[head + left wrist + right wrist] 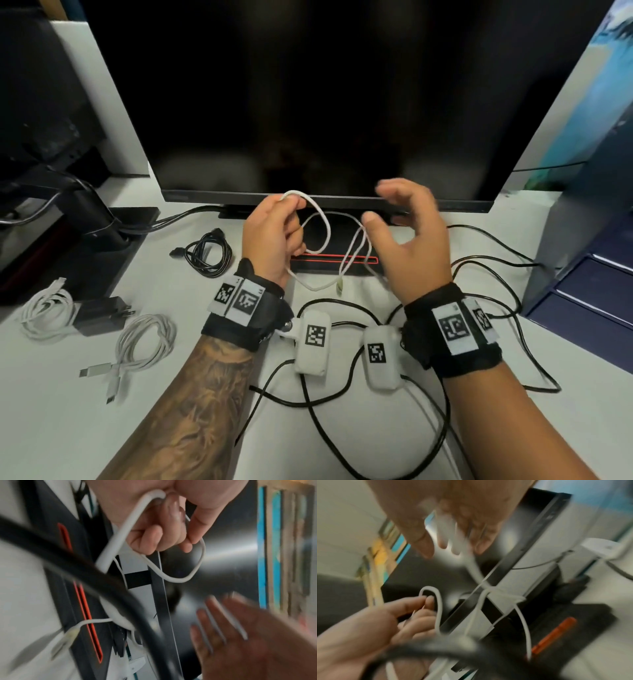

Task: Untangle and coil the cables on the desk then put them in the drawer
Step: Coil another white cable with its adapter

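My left hand (274, 233) pinches a thin white cable (322, 226) above the desk, just in front of the monitor. Its loops hang below the fingers (154, 534) and its plug end (339, 286) dangles near the desk. My right hand (404, 233) hovers beside the loops, fingers spread and blurred; whether the cable crosses its fingers (443, 536) I cannot tell. On the desk to the left lie a coiled black cable (209, 253), a coiled white cable (147, 342) and another white cable (48, 308) by a black charger (99, 315).
A dark monitor (325, 102) stands right behind the hands, its base (334, 260) with a red stripe beneath them. Black wrist-camera leads (496, 274) sprawl over the white desk (51, 411). A blue drawer unit (599, 291) stands at the right.
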